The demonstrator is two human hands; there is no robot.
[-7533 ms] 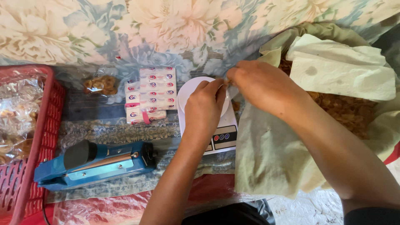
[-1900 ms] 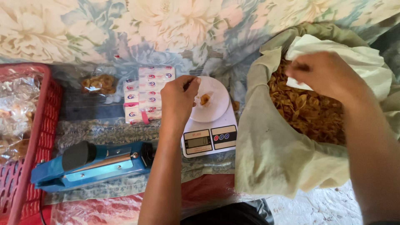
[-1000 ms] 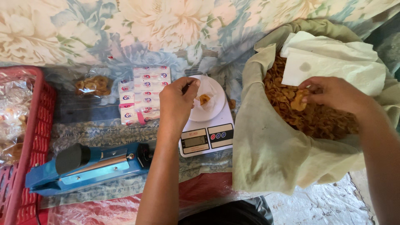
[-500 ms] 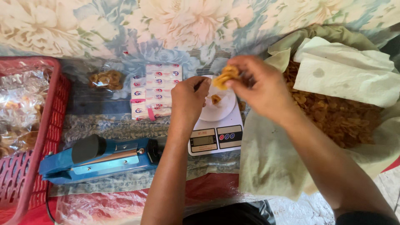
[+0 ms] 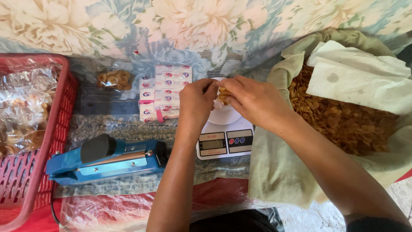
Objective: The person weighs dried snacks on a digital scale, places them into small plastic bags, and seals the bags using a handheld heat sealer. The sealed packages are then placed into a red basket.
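My left hand [image 5: 195,101] pinches the mouth of a small clear bag [image 5: 216,103] held over the white kitchen scale [image 5: 225,139]. Against it, my right hand [image 5: 253,101] is closed on a pinch of golden fried chips [image 5: 223,95] at the bag's opening. Both hands meet above the scale's round pan. To the right a big cloth-lined sack [image 5: 274,172] lies open, full of the same chips [image 5: 339,118], with a white sheet of paper [image 5: 360,79] over its top.
A blue heat sealer [image 5: 107,161] lies in front of the scale, left. A red plastic basket [image 5: 45,141] with filled clear bags sits at far left. Behind are one filled chip packet [image 5: 113,79] and a stack of white label cards [image 5: 165,92]. A floral cloth covers the surface.
My right hand went into the sack, took chips, and came back left to the bag at the scale. My left hand stayed on the bag the whole time.
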